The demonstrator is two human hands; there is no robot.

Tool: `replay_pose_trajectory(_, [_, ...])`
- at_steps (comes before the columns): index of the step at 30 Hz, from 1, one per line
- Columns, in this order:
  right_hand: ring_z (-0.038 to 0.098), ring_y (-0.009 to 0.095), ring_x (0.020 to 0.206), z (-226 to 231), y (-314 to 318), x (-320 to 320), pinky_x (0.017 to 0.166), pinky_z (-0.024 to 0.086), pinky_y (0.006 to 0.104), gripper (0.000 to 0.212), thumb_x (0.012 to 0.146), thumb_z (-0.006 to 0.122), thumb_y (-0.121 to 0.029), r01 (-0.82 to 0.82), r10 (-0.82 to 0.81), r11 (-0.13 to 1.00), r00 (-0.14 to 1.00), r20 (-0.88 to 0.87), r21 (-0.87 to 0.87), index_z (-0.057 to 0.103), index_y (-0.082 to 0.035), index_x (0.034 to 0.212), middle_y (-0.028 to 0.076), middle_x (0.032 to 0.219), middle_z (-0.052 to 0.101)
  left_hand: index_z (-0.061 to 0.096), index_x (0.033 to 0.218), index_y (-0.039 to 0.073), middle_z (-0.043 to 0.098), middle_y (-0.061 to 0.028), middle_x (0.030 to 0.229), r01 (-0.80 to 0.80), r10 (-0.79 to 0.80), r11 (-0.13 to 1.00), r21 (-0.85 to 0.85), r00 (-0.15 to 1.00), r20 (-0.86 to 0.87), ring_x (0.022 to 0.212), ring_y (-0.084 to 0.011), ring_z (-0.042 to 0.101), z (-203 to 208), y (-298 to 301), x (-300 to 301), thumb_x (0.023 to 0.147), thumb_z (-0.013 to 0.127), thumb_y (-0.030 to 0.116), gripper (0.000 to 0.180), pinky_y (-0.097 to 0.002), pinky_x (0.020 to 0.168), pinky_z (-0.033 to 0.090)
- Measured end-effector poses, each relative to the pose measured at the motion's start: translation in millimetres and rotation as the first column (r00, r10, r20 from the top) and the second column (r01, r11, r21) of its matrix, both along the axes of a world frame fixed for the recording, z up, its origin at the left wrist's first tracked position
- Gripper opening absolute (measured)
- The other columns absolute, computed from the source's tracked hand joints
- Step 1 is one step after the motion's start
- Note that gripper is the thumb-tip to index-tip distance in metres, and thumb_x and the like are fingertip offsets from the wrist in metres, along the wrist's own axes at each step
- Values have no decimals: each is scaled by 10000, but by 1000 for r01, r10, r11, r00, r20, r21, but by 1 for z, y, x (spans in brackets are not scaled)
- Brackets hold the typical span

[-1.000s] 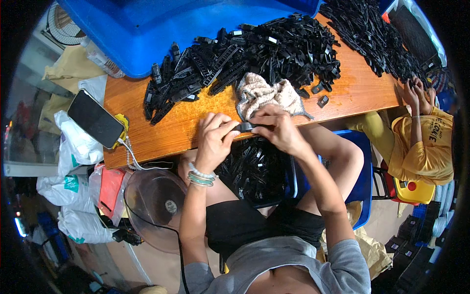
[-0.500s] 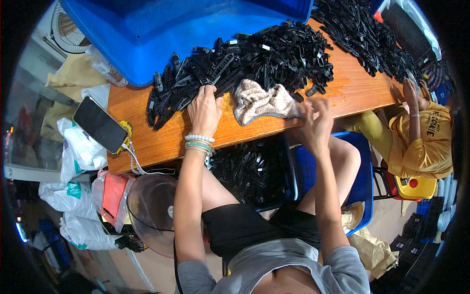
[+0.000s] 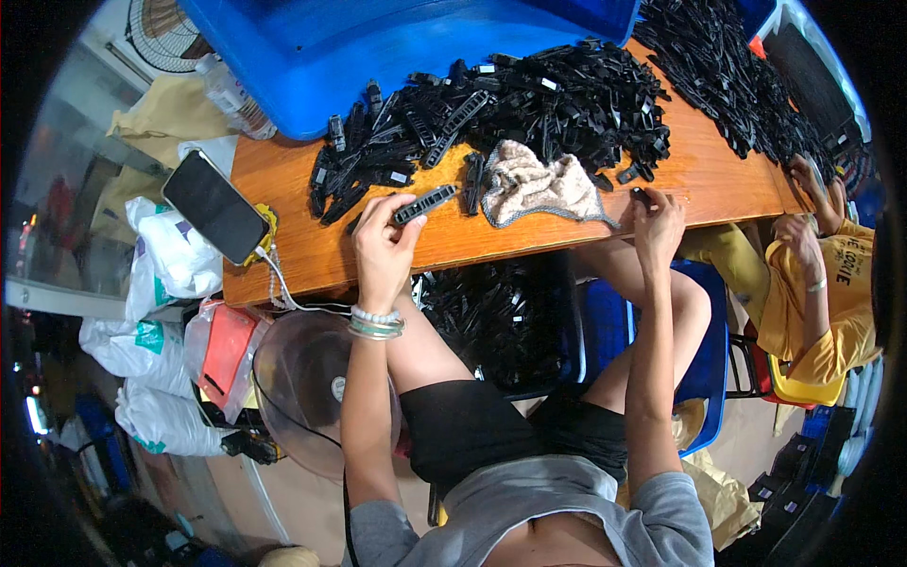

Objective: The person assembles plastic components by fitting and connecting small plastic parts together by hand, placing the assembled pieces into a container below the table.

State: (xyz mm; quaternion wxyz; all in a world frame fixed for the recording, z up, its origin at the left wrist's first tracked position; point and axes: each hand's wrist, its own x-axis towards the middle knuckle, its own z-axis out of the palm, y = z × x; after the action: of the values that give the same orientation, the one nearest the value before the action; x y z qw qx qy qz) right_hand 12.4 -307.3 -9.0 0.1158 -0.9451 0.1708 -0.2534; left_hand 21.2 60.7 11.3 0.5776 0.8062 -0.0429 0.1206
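Note:
My left hand (image 3: 382,248) is closed around a long black slotted plastic piece (image 3: 425,204), held tilted over the table's near part. My right hand (image 3: 658,234), right of a crumpled beige cloth (image 3: 540,186), pinches a small black plastic part (image 3: 641,197) between its fingertips; most of that part is hidden. Beyond both hands spreads a heap of black plastic parts (image 3: 539,104). One loose black piece (image 3: 472,184) lies against the cloth's left side.
A large blue bin (image 3: 378,38) stands behind the heap. On the wooden table's (image 3: 283,194) left edge rests a phone (image 3: 217,206) with a cable. Under the table is a crate of black parts (image 3: 496,326). A co-worker in yellow (image 3: 817,293) sits at the right by another heap (image 3: 727,85).
My left hand has drawn back from the heap's edge with the slotted piece in it. My right hand has moved right, off the cloth's corner, and now pinches a small part. The view has shifted slightly.

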Motion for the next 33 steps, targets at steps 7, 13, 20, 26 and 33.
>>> replay_pose_trajectory(7, [625, 222, 810, -5, -14, -6, 749, 502, 340, 312, 806, 661, -75, -157, 85, 953, 959, 269, 260, 623, -12, 1109, 130, 926, 633, 609, 1076, -44, 555, -61, 985, 95, -167, 928, -360, 970, -175, 763, -109, 560, 4, 98, -113, 791, 649, -98, 293, -218, 629, 464])
replay_pose_trajectory(13, [605, 98, 852, 7, 37, -6, 744, 485, 214, 181, 855, 652, -20, -440, 152, 472, 894, 421, 764, 613, 18, 1028, 58, 951, 644, 652, 1016, -23, 583, -55, 730, 77, 304, 839, 538, 754, -583, 663, -177, 572, -139, 217, -233, 749, 616, -87, 277, -280, 613, 484])
replay_pose_trajectory(20, [528, 57, 730, 21, 77, -17, 691, 456, 214, 235, 821, 666, 6, -424, 306, 404, 898, 317, 811, 634, -53, 1046, -33, 804, 560, 633, 929, 4, 555, -147, 818, -79, 304, 830, 552, 894, -329, 721, -329, 594, -60, 138, -176, 692, 669, -22, 241, -384, 694, 507])
replay_pose_trajectory(26, [595, 296, 913, 17, 107, -8, 845, 463, 393, 240, 750, 697, -47, -600, 602, 729, 791, 109, 329, 641, -16, 982, 119, 928, 623, 574, 925, -9, 513, -164, 889, -255, -26, 704, 663, 924, 382, 820, -339, 552, 32, 17, -73, 680, 647, -32, 257, -407, 723, 477])
replay_pose_trajectory(33, [562, 316, 957, 15, 110, -15, 846, 402, 394, 247, 749, 703, -100, -499, 513, 789, 856, 61, 359, 660, -24, 981, 124, 951, 611, 551, 993, -30, 506, -160, 976, 273, -441, 751, 602, 885, 149, 923, -337, 540, 21, -50, -10, 700, 694, -3, 327, -409, 826, 466])
